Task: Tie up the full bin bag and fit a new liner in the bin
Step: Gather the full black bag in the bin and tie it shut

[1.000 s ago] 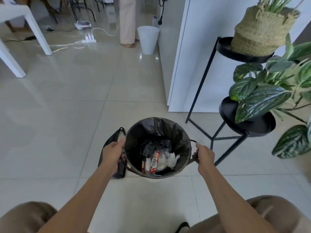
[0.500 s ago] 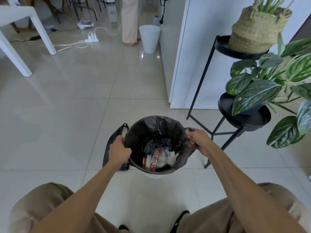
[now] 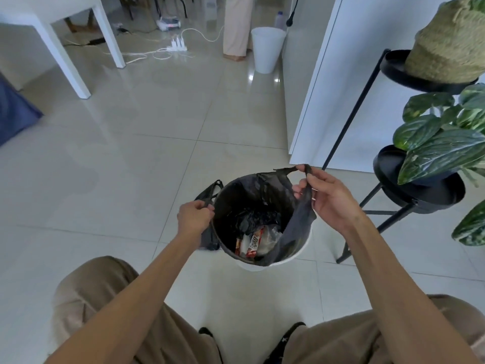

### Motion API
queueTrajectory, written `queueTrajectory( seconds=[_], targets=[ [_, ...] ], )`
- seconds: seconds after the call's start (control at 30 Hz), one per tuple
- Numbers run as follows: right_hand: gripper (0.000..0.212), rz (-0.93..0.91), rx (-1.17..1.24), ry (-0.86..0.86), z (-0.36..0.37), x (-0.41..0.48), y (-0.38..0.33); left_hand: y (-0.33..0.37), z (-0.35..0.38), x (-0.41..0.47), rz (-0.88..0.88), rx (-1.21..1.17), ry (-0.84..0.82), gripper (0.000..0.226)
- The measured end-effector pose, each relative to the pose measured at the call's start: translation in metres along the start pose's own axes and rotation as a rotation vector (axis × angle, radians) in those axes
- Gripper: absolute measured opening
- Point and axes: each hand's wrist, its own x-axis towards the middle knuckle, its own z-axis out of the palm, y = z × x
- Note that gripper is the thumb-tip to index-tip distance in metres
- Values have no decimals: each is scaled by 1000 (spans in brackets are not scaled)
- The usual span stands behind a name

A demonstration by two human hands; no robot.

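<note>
A small white bin [image 3: 301, 252] stands on the tiled floor between my knees, lined with a black bin bag [image 3: 252, 195]. Wrappers and crumpled rubbish [image 3: 253, 243] lie at the bottom of the bag. My left hand [image 3: 195, 218] grips the bag's left handle at the bin's rim. My right hand [image 3: 332, 199] pinches the right handle, lifted up off the rim, so the white edge shows on that side. Another black bag [image 3: 207, 237] lies on the floor against the bin's left side, mostly hidden by my left hand.
A black two-tier plant stand [image 3: 417, 195] with a woven basket [image 3: 451, 46] and leafy plants [image 3: 443, 151] is close on the right. A white cabinet [image 3: 349, 95] stands behind the bin. Farther back are a second white bin [image 3: 266, 49], a person's legs [image 3: 237, 27], cables and a white table [image 3: 78, 48].
My right hand has pulled the bag's right handle up off the rim and inward. The left hand keeps its grip at the left rim. The view has shifted closer.
</note>
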Motion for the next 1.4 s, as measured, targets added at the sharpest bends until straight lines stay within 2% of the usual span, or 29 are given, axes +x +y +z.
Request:
queueTrajectory(
  seconds=[0.13,0.23,0.33,0.4,0.47,0.57,0.73,0.9,1.0,1.07,1.13,1.27,1.4],
  targets=[
    [31,-33,-96,118,-3,-13,-4,47,-22,-18,37,-298,-19,27],
    [23,-144,-187,196,5,-24,-15,78,-31,-29,173,-404,-88,21],
    [17,-252,-407,273,18,-30,-27,102,-27,-37,323,-434,-181,18],
    [12,-333,-517,321,24,-31,-31,112,-19,-46,433,-363,-283,15],
    [12,-373,-559,279,29,-29,-34,117,-8,-51,522,-256,-398,16],
    [32,-330,-696,186,40,-24,-29,122,9,-56,567,-133,-506,27],
    [38,-388,-745,287,55,-18,-12,123,33,-51,652,58,-556,52],
    [24,-451,-849,382,57,-13,-1,108,45,-37,732,368,-636,54],
    [27,-410,-807,414,57,-15,2,105,44,-31,719,307,-584,46],
    [34,-380,-735,439,57,-18,5,102,44,-31,690,219,-538,30],
    [32,-387,-741,420,56,-20,9,98,46,-33,646,159,-513,22],
    [26,-526,-876,313,50,-30,9,93,45,-33,610,111,-550,30],
    [21,-614,-1039,214,38,-33,-4,100,38,-36,678,213,-629,22]
  ],
)
